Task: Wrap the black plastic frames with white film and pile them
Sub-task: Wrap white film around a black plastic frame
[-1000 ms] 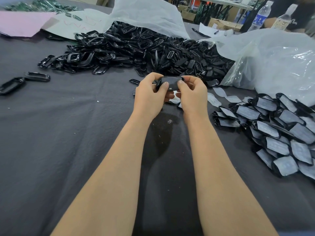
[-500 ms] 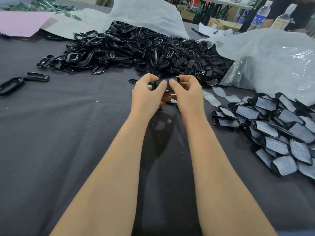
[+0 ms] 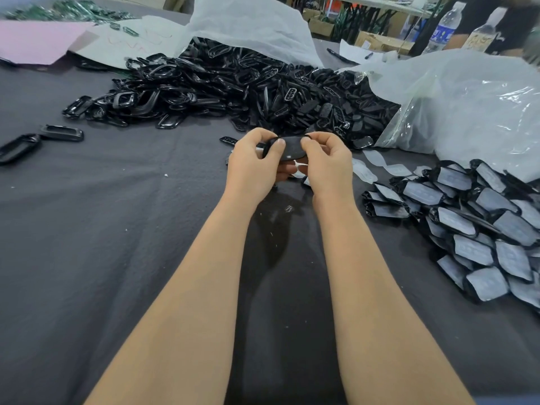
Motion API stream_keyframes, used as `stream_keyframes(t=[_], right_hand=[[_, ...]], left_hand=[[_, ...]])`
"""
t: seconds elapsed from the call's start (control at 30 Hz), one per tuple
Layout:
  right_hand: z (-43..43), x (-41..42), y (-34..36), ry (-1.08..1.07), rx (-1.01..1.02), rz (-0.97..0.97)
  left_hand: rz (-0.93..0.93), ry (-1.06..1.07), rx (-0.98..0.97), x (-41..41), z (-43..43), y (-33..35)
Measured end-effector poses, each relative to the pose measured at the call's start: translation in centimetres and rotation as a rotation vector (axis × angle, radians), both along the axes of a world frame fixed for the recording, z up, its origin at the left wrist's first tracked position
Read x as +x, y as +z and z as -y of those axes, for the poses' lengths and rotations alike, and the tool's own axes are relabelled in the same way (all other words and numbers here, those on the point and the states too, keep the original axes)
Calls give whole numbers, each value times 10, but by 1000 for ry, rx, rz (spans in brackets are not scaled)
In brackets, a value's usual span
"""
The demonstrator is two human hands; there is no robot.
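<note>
Held above table (image 3: 87, 244): black frame (image 3: 290, 148), ends pinched by left grip (image 3: 252, 166) and right grip (image 3: 328, 166) | film cover: unclear, possibly partial | wrapped pile (image 3: 482, 226) lying at right.

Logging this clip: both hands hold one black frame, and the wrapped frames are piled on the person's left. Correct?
No. The head view shows the wrapped frames piled on the person's right. The left hand and right hand do hold one black frame.
</note>
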State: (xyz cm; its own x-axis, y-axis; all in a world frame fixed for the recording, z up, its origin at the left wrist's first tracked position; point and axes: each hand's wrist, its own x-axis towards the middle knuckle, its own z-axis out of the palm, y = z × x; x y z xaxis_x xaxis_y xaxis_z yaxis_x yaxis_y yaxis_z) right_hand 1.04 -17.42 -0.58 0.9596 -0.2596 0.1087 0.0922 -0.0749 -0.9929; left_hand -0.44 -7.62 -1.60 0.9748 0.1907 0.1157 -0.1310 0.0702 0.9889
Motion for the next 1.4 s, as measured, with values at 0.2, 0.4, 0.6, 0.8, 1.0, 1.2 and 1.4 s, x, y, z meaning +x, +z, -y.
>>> stream_keyframes(t=[0.2,0.4,0.6,0.8,1.0,1.2,1.4], right_hand=[[3,-1,-3,67,-320,56],[3,-3,-2,14,-232,56],[4,-4,-3,68,-262,30],[4,-3,-4,54,-305,37],[5,-4,-5,35,-271,40],[4,-4,-4,-1,-266,12],[0,-4,-5,5,-254,8]], left_hand=[[-12,56,38,2,-3,-2],[-6,80,173,3,-1,-4],[-15,98,144,8,-2,-7],[-41,77,102,8,-1,-7],[-49,63,93,6,-1,-6],[-38,42,159,5,1,-7],[-50,77,128,5,0,-6]])
